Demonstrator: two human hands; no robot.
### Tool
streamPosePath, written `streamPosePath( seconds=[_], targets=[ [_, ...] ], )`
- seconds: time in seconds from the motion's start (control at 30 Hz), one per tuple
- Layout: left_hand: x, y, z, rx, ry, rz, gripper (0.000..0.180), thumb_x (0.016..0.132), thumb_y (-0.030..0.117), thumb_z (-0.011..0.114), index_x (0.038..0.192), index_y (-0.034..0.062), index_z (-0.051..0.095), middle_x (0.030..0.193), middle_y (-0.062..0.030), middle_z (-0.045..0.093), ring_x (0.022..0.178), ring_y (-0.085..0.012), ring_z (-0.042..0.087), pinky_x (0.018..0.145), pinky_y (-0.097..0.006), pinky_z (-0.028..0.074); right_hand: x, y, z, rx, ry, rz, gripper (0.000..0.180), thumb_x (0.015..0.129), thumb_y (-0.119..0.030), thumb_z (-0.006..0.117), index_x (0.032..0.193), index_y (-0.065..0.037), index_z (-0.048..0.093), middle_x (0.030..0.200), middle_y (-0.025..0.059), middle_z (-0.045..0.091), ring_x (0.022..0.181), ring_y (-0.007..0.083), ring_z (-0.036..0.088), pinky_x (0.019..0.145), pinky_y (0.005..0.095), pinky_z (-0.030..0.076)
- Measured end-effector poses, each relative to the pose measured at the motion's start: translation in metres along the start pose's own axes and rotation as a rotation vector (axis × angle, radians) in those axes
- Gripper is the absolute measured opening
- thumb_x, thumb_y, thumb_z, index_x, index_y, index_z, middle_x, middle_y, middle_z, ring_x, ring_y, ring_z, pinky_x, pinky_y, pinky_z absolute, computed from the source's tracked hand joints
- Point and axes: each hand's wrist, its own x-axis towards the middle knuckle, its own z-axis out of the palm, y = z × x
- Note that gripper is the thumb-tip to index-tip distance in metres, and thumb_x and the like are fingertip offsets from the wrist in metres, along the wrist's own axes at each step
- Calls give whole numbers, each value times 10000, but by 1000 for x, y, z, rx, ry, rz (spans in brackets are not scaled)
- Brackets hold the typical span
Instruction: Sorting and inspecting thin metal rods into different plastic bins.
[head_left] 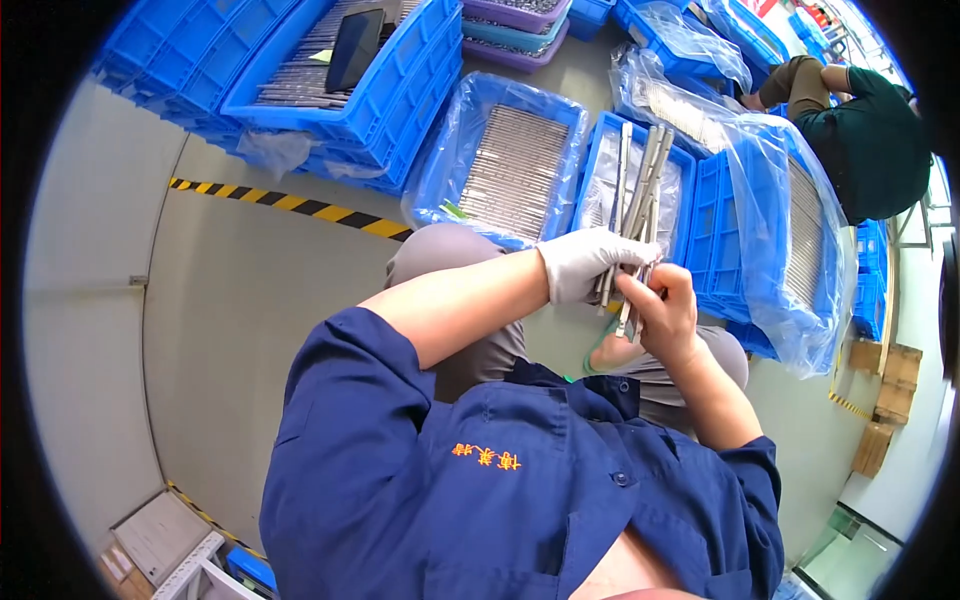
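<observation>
Left hand (580, 262), gloved: fingers clenched round rod bundle (638, 200). Right hand (662, 312), bare: fingers pinching rods' lower ends. Beyond fingers: filled trays (510, 165); sorting seemingly midway.

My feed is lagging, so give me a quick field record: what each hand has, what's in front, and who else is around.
left hand: white glove, gripping a bundle of metal rods
right hand: bare, pinching the bundle's lower ends
in front: blue crates lined with plastic, filled with rows of rods
floor: grey, yellow-black striped tape
other person: crouched at upper right, dark green top
</observation>
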Motion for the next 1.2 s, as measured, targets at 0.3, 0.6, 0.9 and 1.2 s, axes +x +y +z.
streamPosePath(
  seconds=[0.3,0.6,0.9,1.2],
  targets=[
    [-28,-29,5,42,112,229,293,772,114,590,1020,28,458,779,-56,547,671,-141,566,609,-274,490,-58,-16,-22,-35,156,397,387,669,81,513,1022,-67,569,769,78,470,679,204,471,588,303,420],
    [-84,-114,5,37,-91,-178,398,721,83,636,1048,70,408,843,-72,531,756,-156,559,703,-300,464,-46,5,-41,89,401,663,228,764,12,496,966,-49,582,754,42,439,622,123,398,564,227,350],
    [-60,12,12,1006,584,322,269,718,202,668,871,24,537,759,-14,538,710,-103,485,639,-268,421,-14,28,-48,127,504,567,210,762,22,516,939,-56,598,745,39,449,600,91,392,524,203,337],
    [10,144,-187,2408,1005,65,137,792,197,435,788,133,556,676,-105,602,635,-285,597,568,-404,462,-19,67,-40,337,439,875,216,767,78,471,935,-15,569,774,17,422,685,87,390,615,188,329]
  ],
)
